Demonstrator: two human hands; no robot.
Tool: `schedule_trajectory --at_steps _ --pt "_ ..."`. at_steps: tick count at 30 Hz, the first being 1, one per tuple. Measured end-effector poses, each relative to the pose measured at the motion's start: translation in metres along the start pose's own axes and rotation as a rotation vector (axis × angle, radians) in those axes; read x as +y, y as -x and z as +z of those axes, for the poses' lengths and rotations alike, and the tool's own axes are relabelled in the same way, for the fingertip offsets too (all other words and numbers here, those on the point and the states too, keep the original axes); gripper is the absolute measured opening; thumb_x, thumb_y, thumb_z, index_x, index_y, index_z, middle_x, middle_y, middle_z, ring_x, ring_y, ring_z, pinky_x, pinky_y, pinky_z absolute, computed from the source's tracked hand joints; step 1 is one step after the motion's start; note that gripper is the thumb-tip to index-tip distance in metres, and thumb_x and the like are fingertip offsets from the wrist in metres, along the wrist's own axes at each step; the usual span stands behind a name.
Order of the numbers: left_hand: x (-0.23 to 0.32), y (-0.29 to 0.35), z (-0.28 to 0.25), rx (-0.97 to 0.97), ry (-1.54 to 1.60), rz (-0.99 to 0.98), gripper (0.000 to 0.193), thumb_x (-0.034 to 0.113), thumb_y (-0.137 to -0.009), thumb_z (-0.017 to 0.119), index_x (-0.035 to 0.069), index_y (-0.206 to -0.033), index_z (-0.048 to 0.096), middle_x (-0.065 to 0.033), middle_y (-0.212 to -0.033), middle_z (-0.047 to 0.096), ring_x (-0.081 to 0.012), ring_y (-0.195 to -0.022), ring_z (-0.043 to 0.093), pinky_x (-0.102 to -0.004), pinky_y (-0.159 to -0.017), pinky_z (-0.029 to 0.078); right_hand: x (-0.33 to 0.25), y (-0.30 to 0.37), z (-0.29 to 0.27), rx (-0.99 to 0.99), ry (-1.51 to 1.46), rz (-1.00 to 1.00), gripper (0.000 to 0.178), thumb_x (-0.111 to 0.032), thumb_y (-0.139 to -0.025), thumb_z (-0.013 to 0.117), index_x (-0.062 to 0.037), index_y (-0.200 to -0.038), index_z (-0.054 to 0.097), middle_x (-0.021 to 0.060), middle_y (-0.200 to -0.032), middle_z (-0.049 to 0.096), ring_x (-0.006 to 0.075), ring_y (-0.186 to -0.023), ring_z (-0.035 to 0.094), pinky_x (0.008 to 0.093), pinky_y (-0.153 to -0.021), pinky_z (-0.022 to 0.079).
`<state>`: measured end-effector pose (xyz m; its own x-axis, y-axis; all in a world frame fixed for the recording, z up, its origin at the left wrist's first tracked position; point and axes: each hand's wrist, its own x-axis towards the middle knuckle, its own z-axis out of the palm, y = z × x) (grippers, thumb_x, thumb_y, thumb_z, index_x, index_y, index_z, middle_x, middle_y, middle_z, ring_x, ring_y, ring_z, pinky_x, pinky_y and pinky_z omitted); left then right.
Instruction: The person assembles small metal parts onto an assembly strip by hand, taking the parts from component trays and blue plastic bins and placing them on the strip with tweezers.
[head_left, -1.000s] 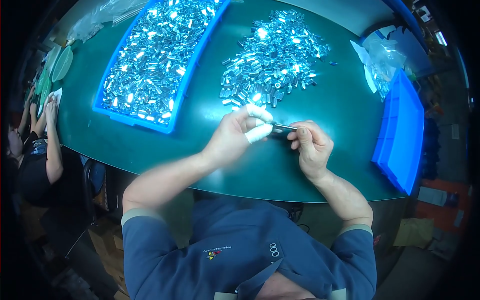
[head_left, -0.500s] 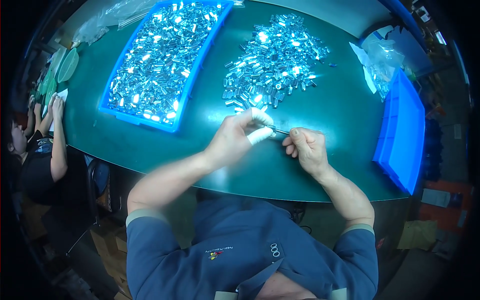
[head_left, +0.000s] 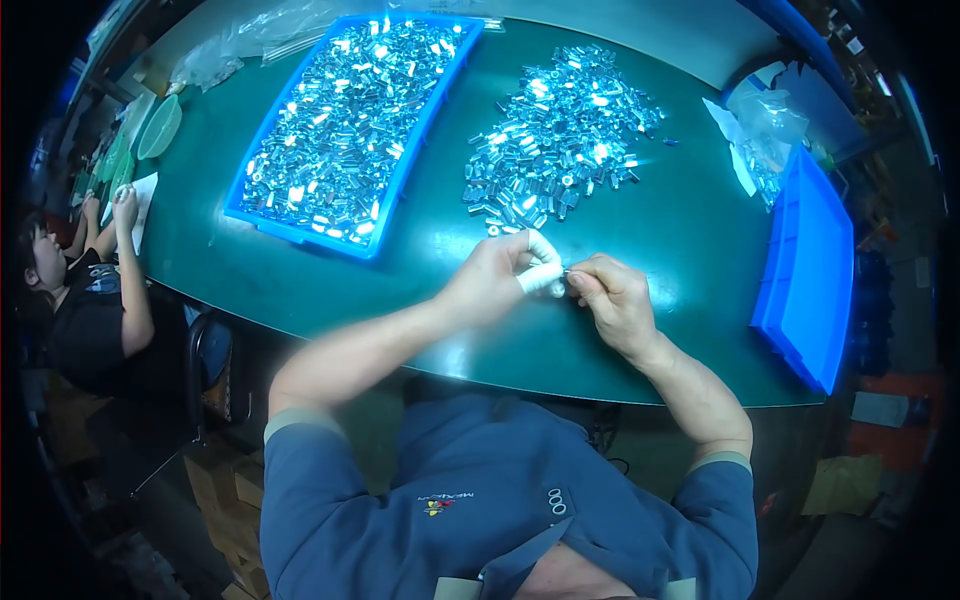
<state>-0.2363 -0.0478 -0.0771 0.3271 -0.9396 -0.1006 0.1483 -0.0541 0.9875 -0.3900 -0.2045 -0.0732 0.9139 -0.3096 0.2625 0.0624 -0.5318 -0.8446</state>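
Note:
White finger covers wrap the thumb and fingertips of my left hand (head_left: 500,276), which is closed in a pinch above the green table. Whatever lies between those fingers is too hidden to name. My right hand (head_left: 618,300), bare, pinches a thin dark rod whose end meets the left fingertips. Most of the rod is covered by the fingers. Just beyond both hands spreads a loose pile of small shiny metal tubes (head_left: 560,135). To its left, a blue tray (head_left: 392,200) is filled with similar metal pieces.
An upended blue tray (head_left: 812,275) stands at the table's right edge, with clear plastic bags (head_left: 768,130) behind it. At the far left another person (head_left: 105,290) sits with raised hands near green trays (head_left: 160,128). More clear plastic (head_left: 210,68) lies at the back left.
My hands have come closer together, so less of the rod shows between them. The whole view has shifted slightly. The other person's head has turned a little more into view.

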Motion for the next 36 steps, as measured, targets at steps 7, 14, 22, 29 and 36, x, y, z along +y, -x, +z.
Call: schedule_trajectory --at_steps 7,14,22,29,36 --pt "0.01 0.003 -0.01 0.117 -0.202 0.101 0.013 0.008 -0.099 0.067 -0.001 -0.108 0.064 -0.0073 -0.094 0.073 -0.0128 -0.091 0.071 -0.0295 -0.081 0.056 0.011 0.001 0.001 0.093 -0.36 0.254 0.015 -0.013 -0.099 0.068 0.0014 -0.096 0.071 0.0037 -0.08 0.069 0.008 -0.071 0.061 0.0247 -0.062 0.049" --pt "0.07 0.003 -0.098 0.643 -0.928 0.377 0.016 0.012 -0.095 0.074 0.002 -0.107 0.07 -0.0084 -0.09 0.074 -0.0121 -0.081 0.07 -0.0291 -0.073 0.054 0.021 -0.002 -0.012 0.115 -0.381 0.372 0.021 -0.021 -0.102 0.066 -0.0014 -0.099 0.071 0.002 -0.081 0.068 0.0063 -0.071 0.061 0.0214 -0.062 0.048" --pt "0.085 0.001 -0.162 0.862 -1.544 0.61 0.023 0.01 -0.089 0.077 0.004 -0.109 0.071 -0.0143 -0.106 0.074 -0.0275 -0.096 0.072 -0.0384 -0.081 0.056 0.017 -0.005 -0.01 0.117 -0.385 0.364 0.021 -0.021 -0.101 0.067 -0.0006 -0.098 0.071 0.0014 -0.077 0.067 0.0058 -0.068 0.058 0.0224 -0.06 0.047" --pt "0.033 0.0 -0.075 0.31 -1.357 0.47 0.027 0.009 -0.084 0.078 0.006 -0.11 0.071 -0.0126 -0.102 0.068 -0.0343 -0.095 0.066 -0.0409 -0.085 0.053 0.016 -0.003 -0.005 0.118 -0.403 0.344 0.02 -0.02 -0.1 0.068 -0.0003 -0.096 0.072 0.0011 -0.074 0.066 0.0064 -0.064 0.057 0.0241 -0.057 0.046" --pt "0.03 0.021 -0.065 0.313 -1.305 0.356 0.025 0.012 -0.082 0.08 0.002 -0.103 0.071 -0.0114 -0.092 0.065 -0.0322 -0.087 0.064 -0.0425 -0.076 0.051 0.014 -0.001 -0.008 0.069 -0.377 0.379 0.02 -0.019 -0.1 0.066 -0.0008 -0.096 0.071 0.0022 -0.076 0.067 0.0066 -0.067 0.059 0.023 -0.061 0.048"
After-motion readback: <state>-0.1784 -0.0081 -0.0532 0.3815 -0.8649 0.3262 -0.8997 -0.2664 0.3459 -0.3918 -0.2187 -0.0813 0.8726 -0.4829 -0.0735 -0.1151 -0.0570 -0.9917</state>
